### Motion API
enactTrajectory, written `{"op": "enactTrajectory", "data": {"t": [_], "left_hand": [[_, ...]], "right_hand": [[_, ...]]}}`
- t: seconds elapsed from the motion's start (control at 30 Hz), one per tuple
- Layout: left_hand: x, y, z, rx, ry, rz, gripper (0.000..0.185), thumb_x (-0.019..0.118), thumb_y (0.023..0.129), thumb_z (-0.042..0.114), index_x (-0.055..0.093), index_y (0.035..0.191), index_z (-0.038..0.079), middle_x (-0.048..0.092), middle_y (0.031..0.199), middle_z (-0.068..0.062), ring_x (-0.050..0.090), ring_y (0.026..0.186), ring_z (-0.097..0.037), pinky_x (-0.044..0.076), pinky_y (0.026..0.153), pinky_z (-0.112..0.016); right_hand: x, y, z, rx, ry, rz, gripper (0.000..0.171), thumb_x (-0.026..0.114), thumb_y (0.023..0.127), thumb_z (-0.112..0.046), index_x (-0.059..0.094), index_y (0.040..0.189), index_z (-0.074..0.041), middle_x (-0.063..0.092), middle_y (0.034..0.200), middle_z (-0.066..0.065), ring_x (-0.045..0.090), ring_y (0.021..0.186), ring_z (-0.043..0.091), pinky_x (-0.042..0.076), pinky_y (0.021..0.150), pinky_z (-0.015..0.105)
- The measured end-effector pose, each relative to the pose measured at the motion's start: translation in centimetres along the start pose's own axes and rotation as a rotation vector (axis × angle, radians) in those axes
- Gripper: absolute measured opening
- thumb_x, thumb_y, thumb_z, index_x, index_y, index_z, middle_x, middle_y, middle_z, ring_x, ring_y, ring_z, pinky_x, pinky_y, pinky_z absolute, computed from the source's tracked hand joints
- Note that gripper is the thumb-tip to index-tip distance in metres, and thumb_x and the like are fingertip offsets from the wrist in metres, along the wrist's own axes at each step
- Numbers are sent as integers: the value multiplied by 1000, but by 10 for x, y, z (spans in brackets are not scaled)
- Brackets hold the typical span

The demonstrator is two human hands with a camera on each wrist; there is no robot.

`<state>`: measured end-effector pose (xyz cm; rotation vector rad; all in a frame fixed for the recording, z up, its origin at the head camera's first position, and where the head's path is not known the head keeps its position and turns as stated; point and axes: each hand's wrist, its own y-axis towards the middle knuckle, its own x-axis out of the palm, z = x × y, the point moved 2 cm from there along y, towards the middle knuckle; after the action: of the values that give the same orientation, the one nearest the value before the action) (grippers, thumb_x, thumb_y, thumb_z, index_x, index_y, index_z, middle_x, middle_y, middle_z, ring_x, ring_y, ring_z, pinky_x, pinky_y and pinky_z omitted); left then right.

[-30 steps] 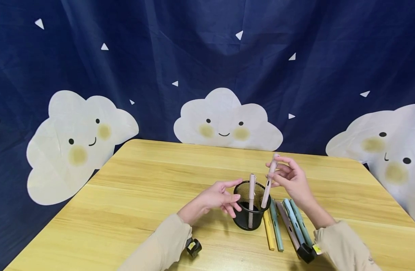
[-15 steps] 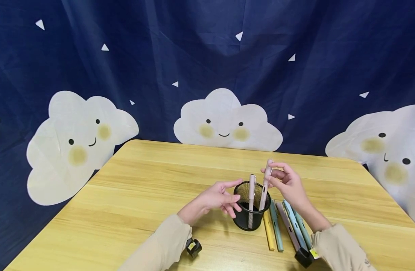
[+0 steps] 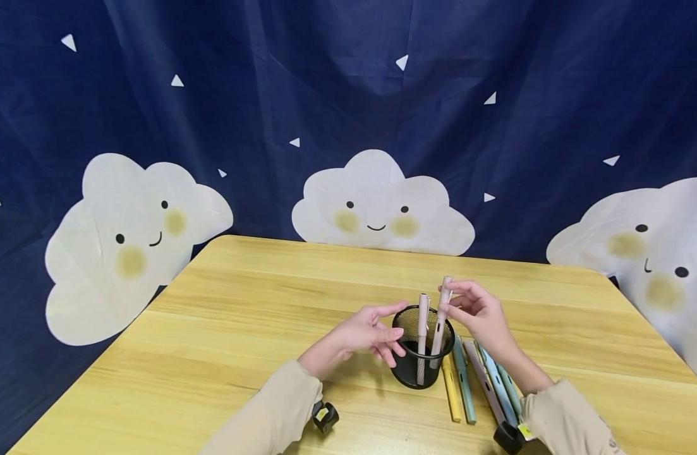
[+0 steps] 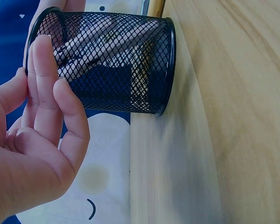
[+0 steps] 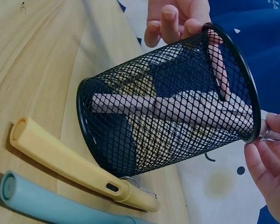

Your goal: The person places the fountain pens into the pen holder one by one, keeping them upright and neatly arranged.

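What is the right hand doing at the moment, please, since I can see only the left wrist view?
Observer: The right hand pinches the top of a pink pen whose lower end sits inside the mesh cup.
Operator: How many pens are in the cup? The mesh blurs them here.
Observer: Two: a second pink pen stands in it beside the held one.
Operator: Is anything lying beside the cup?
Observer: A yellow pen and a teal pen lie on the table on its right side, with more pens beyond them.
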<state>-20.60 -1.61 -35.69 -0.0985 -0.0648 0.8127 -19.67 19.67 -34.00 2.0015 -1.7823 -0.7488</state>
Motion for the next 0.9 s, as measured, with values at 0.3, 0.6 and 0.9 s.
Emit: {"op": "enactTrajectory", "data": {"t": [0.3,0.6,0.9], "left_hand": [[-1,0,0,0,0,-3,58,52,90,9,24,141,9,64,81,-24,62,52,-16,49,46,-22],[-1,0,-1,3,0,-3,58,52,90,9,25,141,10,64,81,-23,62,52,-16,49,46,-21],[-1,0,-1,-1,-2,-2,56,50,91,7,25,141,11,64,81,-23,61,52,-15,50,46,-22]], "right_hand": [[3,-1,1,-46,-9,-25,22,59,77,16,55,98,13,64,94,9,59,77,12,50,62,19],[6,-2,1,-71,-26,-32,19,59,76,17,57,94,13,65,85,10,59,74,11,48,58,17],[7,-4,2,-52,-71,-25,35,58,75,19,53,108,8,64,80,18,60,71,10,48,56,17]]}}
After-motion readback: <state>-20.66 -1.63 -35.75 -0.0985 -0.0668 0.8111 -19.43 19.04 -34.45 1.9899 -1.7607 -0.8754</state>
